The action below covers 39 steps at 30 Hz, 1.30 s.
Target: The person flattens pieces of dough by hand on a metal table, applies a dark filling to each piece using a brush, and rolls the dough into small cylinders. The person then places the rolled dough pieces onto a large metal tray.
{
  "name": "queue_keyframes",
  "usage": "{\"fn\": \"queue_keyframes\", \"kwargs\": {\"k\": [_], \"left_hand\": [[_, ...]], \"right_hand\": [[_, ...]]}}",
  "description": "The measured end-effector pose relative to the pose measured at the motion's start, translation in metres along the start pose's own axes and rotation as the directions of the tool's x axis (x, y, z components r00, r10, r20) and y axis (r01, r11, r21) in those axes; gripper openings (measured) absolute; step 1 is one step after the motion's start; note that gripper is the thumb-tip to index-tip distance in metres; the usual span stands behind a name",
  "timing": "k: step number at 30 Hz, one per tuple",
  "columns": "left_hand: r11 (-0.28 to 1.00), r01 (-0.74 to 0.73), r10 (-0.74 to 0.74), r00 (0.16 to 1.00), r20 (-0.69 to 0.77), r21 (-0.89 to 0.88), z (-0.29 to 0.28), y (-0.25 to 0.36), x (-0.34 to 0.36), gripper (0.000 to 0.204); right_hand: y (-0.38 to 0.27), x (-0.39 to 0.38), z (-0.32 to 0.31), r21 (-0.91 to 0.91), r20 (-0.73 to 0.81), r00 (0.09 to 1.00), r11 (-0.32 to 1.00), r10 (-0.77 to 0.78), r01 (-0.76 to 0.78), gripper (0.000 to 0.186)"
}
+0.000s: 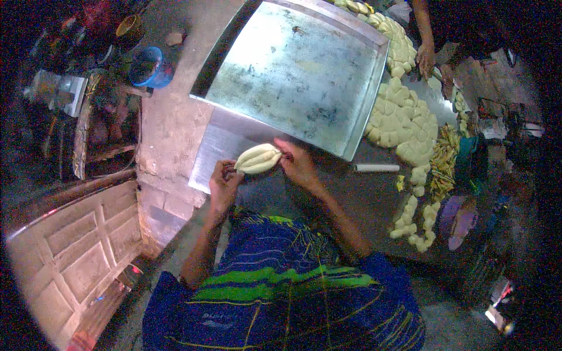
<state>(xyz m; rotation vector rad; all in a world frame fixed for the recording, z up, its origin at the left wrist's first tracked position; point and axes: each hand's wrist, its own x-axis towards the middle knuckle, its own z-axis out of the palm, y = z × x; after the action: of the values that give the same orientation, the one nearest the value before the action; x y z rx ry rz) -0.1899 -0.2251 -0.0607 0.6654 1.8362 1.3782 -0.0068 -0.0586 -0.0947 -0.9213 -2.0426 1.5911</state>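
Observation:
Between my hands is a pale, oval piece of dough (257,158) with lengthwise ridges. My left hand (224,182) grips its left end, and my right hand (295,162) grips its right end, fingers closed on it. Beneath them is a metal work surface (212,131). Just beyond my hands a large, shallow metal tray (287,70) sits tilted slightly in the view. A short white rolling rod (376,168) lies to the right of my right hand.
Many pale dough pieces (401,117) spread along the right, beside a yellowish pile (445,158) and a purple object (456,222). A co-worker's hand (426,57) is at upper right. A blue bucket (146,67) and a panelled wooden door (76,245) are on the left.

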Motion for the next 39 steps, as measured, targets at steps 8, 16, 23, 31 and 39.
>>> {"fn": "queue_keyframes", "kwargs": {"k": [8,16,23,31,39], "left_hand": [[0.945,0.244,-0.27,0.958,-0.097,-0.216,0.012,-0.006,0.013,0.022],[0.968,0.229,-0.23,0.973,0.002,-0.103,-0.026,0.028,0.029,0.02],[1.0,-0.004,-0.001,0.981,0.195,0.026,-0.058,0.129,0.134,0.02],[0.528,-0.417,0.275,0.908,0.316,0.74,-0.034,0.092,0.289,0.022],[-0.049,-0.518,0.13,0.844,0.52,0.854,-0.016,0.092,0.285,0.017]], "right_hand": [[-0.042,0.009,0.016,0.02,-0.104,0.946,0.952,0.307,-0.306,0.029],[-0.058,-0.007,0.007,0.367,-0.124,0.984,0.927,0.129,-0.076,0.029],[-0.124,0.067,-0.023,0.528,-0.204,0.937,0.838,0.285,-0.139,0.03],[-0.059,0.176,0.004,0.337,-0.302,0.922,0.932,0.243,-0.135,0.027],[-0.03,0.167,0.006,-0.522,-0.367,0.905,0.853,-0.218,-0.007,0.029]]}}
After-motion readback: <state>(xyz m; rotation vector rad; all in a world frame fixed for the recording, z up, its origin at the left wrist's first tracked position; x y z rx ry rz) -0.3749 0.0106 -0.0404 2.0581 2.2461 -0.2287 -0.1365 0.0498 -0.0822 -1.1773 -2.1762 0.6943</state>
